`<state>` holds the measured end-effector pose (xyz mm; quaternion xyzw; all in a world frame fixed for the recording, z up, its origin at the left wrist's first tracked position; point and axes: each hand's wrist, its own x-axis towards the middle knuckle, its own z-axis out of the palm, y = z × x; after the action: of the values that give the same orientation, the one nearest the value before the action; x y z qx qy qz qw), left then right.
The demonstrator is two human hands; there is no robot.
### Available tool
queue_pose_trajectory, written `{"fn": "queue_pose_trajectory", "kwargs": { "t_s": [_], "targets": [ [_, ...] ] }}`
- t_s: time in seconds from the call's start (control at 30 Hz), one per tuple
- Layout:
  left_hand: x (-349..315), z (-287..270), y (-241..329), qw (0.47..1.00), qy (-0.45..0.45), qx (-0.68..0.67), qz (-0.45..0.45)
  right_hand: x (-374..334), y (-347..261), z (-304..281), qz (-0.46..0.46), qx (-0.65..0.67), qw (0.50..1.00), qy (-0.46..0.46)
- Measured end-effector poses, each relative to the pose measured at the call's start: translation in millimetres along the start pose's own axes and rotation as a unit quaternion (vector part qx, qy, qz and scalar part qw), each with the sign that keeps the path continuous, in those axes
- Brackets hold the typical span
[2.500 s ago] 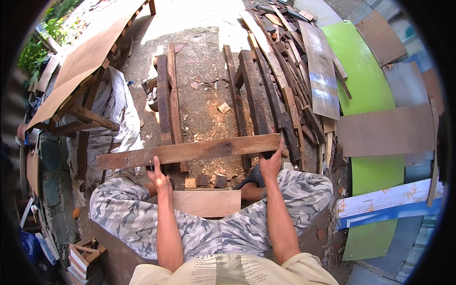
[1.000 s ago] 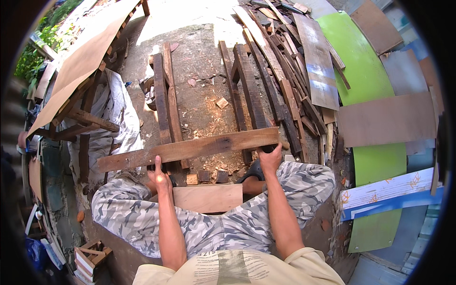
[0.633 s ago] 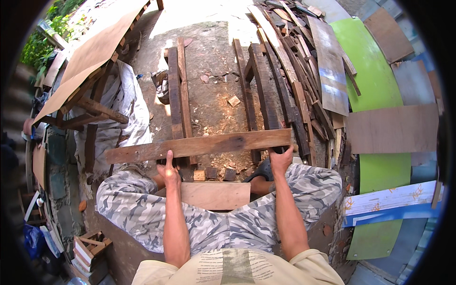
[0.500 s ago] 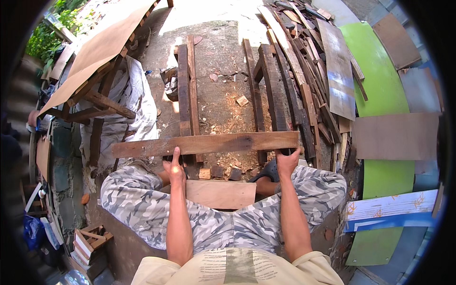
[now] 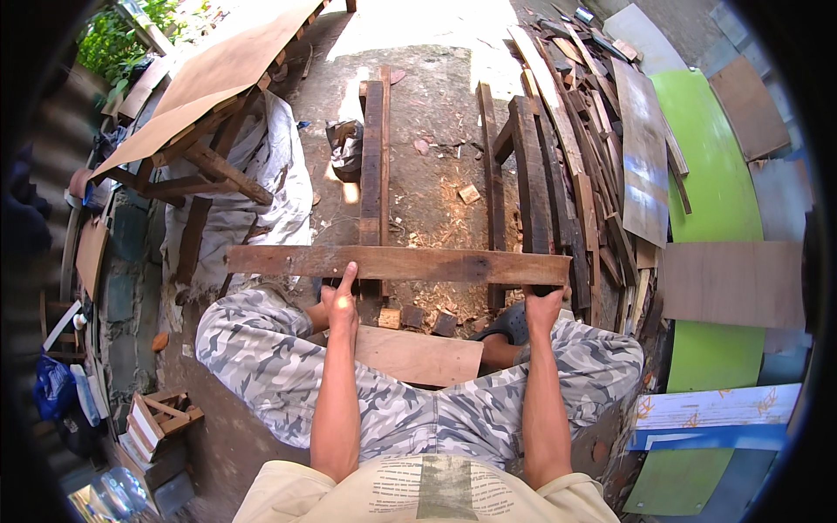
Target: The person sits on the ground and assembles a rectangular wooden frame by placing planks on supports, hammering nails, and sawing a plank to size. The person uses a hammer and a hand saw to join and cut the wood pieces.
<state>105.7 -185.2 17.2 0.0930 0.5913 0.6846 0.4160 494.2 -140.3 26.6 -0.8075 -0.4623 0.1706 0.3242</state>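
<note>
A long brown wooden plank lies crosswise in front of me, held in both hands above two dark wooden beam frames. My left hand grips it left of the middle, thumb up against the near face and fingers underneath. Near the plank's right end, my right hand is closed around the lower edge, its fingertips hidden behind the wood. Beyond the plank stand the left beam frame and the right beam frame, running away from me. A short pale board sits between my legs.
Small wood blocks and shavings lie on the ground past my feet. A large scrap wood pile and green panels line the right. To the left, a brown sheet rests on a timber frame above white sacking.
The whole view has shifted, with the surroundings sliding right in the picture. The plank's left end now appears higher and its right end lower. Both hands keep their grip on it.
</note>
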Motion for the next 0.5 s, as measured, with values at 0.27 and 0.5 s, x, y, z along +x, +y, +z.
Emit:
{"fn": "queue_pose_trajectory", "kwargs": {
  "t_s": [0.27, 0.5],
  "targets": [
    [2, -6, 8, 0.999, -0.014, -0.001, -0.049, 6, 3, -15, 0.007, 0.098, 0.991, -0.086],
    [-12, 13, 20, 0.998, 0.013, -0.033, -0.047, 11, -1, -20, 0.069, 0.324, 0.940, -0.078]
  ]
}}
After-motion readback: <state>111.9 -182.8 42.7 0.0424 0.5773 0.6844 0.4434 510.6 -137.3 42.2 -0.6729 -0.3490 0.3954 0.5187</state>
